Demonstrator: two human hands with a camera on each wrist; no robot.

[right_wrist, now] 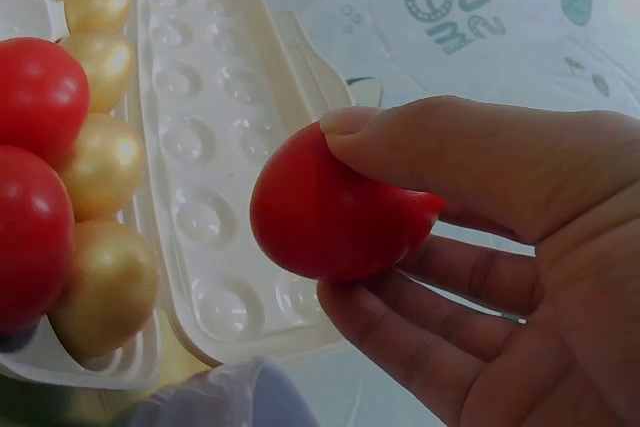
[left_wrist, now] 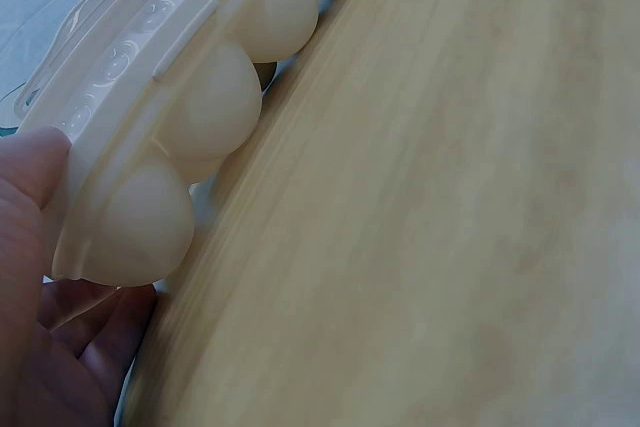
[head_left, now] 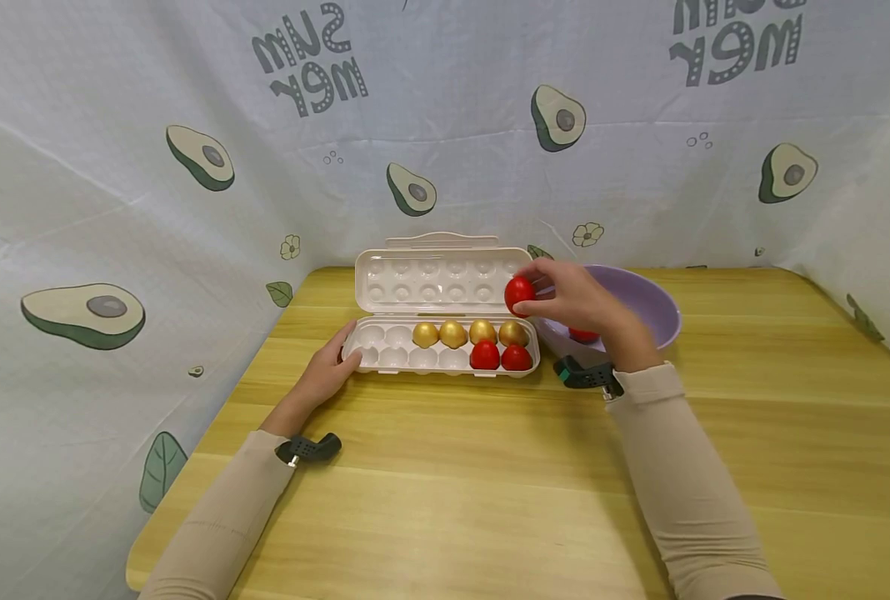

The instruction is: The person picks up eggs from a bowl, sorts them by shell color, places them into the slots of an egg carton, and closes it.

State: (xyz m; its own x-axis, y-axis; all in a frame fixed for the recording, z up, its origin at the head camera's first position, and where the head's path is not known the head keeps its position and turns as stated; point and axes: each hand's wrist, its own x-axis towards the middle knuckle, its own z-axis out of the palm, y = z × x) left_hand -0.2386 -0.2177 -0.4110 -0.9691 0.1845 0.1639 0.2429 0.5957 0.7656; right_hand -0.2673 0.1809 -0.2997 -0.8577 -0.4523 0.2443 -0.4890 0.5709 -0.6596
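A pale plastic egg carton [head_left: 424, 358] lies with its lid [head_left: 430, 282] folded back. Gold eggs [head_left: 453, 334] fill the right part of its back row; two red eggs [head_left: 485, 355] sit at the right end of the front row. My left hand [head_left: 327, 367] holds the carton's left end, thumb [left_wrist: 38, 162] at the rim and fingers lower down by the cups. Above the lid's right side, my right hand [head_left: 572, 293] pinches another red egg [right_wrist: 335, 209] between thumb and fingers. A purple bowl [head_left: 651, 304] stands under that hand, with a red egg [head_left: 583, 335] partly visible inside.
The wooden table [head_left: 430, 475] runs back to a hanging cloth [head_left: 475, 133] printed with avocados. Cups on the carton's left side hold no eggs. The purple bowl touches or nearly touches the carton's right end; I cannot tell which.
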